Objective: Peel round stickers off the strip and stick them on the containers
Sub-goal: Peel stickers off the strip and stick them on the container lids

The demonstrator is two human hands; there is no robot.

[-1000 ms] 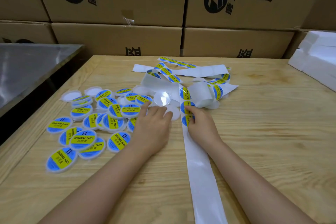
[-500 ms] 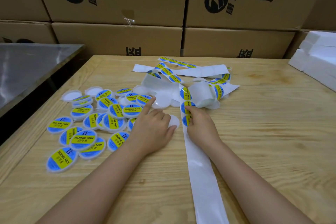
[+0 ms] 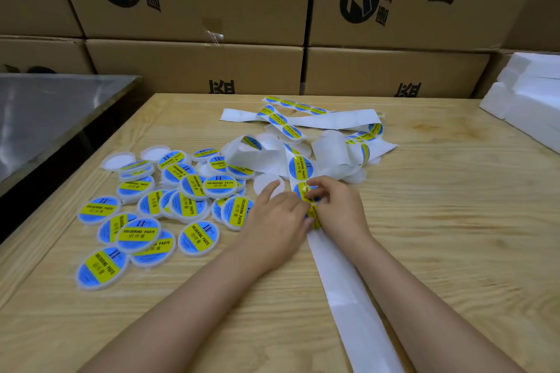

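Note:
A long white backing strip [image 3: 348,288] runs from the table's front edge up to a tangle of strip carrying blue-and-yellow round stickers [image 3: 300,167]. My right hand [image 3: 339,209] pinches one sticker [image 3: 306,194] that is partly lifted off the strip. My left hand [image 3: 277,221] lies beside it, its fingertips pressing the strip's left edge by that sticker. A plain white container [image 3: 266,185] sits just beyond my left index finger. Several labelled containers [image 3: 139,232] lie in a heap to the left.
Cardboard boxes [image 3: 194,70] are stacked along the table's far edge. White foam blocks [image 3: 527,100] stand at the back right. A metal surface [image 3: 45,106] lies off the table's left side. Two unlabelled lids [image 3: 118,159] rest at the heap's far left.
My left hand has slid right from the white containers to the strip's edge. My right hand's fingers have curled onto a sticker and begun lifting it.

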